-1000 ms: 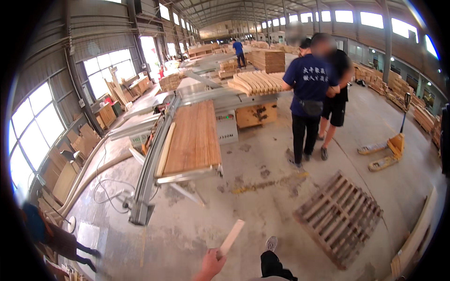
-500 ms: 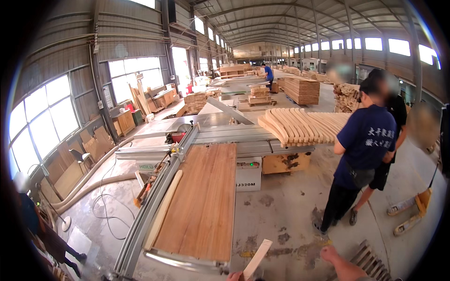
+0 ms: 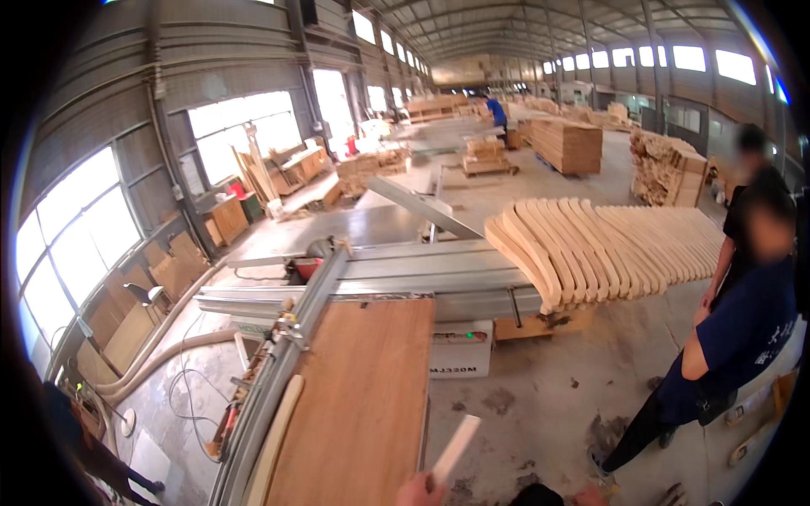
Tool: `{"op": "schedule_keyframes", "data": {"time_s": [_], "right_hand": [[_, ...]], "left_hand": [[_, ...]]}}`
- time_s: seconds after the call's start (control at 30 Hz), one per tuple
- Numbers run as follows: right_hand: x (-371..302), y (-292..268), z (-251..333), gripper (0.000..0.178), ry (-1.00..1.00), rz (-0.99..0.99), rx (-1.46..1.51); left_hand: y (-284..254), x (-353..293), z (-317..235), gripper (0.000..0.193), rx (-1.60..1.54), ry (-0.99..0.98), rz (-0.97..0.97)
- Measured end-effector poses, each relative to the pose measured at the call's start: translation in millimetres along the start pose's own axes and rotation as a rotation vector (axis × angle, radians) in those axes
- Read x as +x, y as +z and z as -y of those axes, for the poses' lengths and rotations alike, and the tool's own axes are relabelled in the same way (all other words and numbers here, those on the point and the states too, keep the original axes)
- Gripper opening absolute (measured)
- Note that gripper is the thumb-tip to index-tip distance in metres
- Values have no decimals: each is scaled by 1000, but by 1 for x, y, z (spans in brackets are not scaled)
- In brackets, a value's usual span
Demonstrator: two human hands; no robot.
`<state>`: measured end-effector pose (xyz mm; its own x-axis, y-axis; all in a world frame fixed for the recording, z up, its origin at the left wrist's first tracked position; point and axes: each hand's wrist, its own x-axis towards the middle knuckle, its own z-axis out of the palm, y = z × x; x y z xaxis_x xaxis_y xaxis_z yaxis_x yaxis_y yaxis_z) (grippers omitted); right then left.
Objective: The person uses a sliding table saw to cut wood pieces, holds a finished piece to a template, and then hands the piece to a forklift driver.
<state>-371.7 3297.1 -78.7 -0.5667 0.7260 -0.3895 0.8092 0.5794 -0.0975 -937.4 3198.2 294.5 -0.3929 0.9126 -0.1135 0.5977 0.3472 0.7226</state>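
Note:
At the lower edge my left hand [image 3: 419, 490] is closed round a short pale wooden strip [image 3: 458, 449]. The strip tilts up and to the right, beside the near right side of a brown wooden panel [image 3: 363, 388]. My right hand [image 3: 589, 496] barely enters the picture at the lower edge, apart from the strip; its fingers are cut off and blurred. Along the left side of the panel lies a long pale wooden piece [image 3: 277, 438], next to the metal rail of a sliding table saw [image 3: 316, 316].
Many curved wooden pieces [image 3: 591, 249] stand in a row on the saw's far right end. Two people are close on the right, one in a dark blue shirt [image 3: 734, 325]. Pallet jack forks [image 3: 751, 438] lie behind them. Stacked timber [image 3: 567, 145] stands farther back.
The saw and curved pieces appear nearer. My left hand and the strip have come up slightly into view, while my right hand has dropped lower. The person in blue has turned and appears farther right.

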Motion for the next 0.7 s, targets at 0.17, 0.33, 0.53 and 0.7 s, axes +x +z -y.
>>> {"op": "schedule_keyframes", "data": {"time_s": [0.17,0.33,0.53,0.7], "right_hand": [[79,-45,3,17,-83,164,-1],[265,-125,1,25,229,236,356],[481,-242,53,27,16,147,552],[610,-331,126,26,-70,114,720]], "left_hand": [[1,91,42,44,26,-343,-69],[7,176,40,46,144,-207,-430],[24,297,64,49,305,-407,-374],[9,364,71,45,311,-468,-459]]}}
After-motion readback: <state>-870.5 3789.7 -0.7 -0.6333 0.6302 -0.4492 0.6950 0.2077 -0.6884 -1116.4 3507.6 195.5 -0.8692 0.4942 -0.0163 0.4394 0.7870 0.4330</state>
